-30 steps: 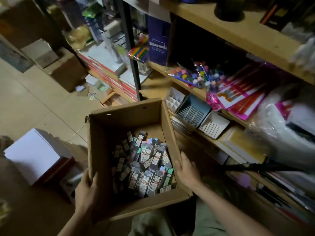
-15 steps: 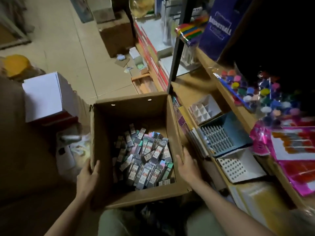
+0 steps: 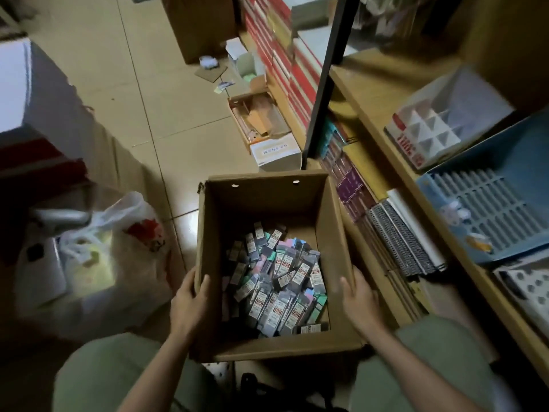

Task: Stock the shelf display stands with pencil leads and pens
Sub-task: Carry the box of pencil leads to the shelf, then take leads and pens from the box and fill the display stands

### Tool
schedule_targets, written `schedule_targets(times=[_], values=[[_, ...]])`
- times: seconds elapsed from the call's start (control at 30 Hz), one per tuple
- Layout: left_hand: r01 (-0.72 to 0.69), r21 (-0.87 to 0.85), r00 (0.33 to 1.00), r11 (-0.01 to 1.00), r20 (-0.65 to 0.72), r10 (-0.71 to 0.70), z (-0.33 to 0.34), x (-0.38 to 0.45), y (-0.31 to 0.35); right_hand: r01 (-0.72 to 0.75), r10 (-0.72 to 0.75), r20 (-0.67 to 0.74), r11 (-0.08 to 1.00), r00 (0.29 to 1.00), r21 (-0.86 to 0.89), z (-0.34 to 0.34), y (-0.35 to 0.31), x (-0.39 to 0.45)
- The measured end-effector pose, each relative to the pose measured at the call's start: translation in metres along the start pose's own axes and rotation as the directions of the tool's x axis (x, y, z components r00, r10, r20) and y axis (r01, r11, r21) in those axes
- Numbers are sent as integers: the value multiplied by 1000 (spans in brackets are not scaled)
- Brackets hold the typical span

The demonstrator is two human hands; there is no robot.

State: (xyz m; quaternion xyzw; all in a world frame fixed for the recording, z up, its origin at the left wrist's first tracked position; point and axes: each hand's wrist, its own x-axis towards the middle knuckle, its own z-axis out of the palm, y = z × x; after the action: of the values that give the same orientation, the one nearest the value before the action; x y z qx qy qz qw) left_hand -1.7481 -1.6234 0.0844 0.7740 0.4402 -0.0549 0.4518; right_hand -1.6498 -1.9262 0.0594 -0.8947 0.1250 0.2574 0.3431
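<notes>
An open cardboard box [image 3: 261, 203] sits low between my knees, its bottom covered with several small pencil lead packs [image 3: 279, 281] in grey, pink and green. My left hand [image 3: 187, 304] grips the box's left wall, thumb over the rim. My right hand [image 3: 361, 301] holds the right wall from outside, fingers against the cardboard. On the wooden shelf at right stand a white compartmented display stand [image 3: 439, 123], a blue slotted display stand [image 3: 487, 203] and part of a white stand with round holes [image 3: 525, 289].
A black shelf post [image 3: 326, 81] rises just behind the box. Spiral notebooks [image 3: 401, 239] and stacked packs fill the lower shelf. On the tiled floor lie a plastic bag [image 3: 98, 263], a white carton [image 3: 276, 153], an open tray box [image 3: 255, 117] and brown cartons at left.
The view has tilted down and swung left, so the shelf stands slid right. The box has come lower and closer, still held by both hands on its walls.
</notes>
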Motion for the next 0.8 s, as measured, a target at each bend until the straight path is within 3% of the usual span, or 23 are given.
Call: schedule_targets(times=[0.33, 0.47, 0.8], values=[[-182, 7, 982, 983, -57, 182, 95, 52, -75, 73, -73, -97, 997, 993, -4, 60, 86, 64], [-176, -31, 984, 984, -30, 175, 109, 43, -98, 108, -110, -163, 994, 980, -20, 67, 110, 57], [-203, -69, 979, 977, 22, 205, 121, 12, -109, 55, -44, -172, 997, 984, 62, 63, 142, 37]])
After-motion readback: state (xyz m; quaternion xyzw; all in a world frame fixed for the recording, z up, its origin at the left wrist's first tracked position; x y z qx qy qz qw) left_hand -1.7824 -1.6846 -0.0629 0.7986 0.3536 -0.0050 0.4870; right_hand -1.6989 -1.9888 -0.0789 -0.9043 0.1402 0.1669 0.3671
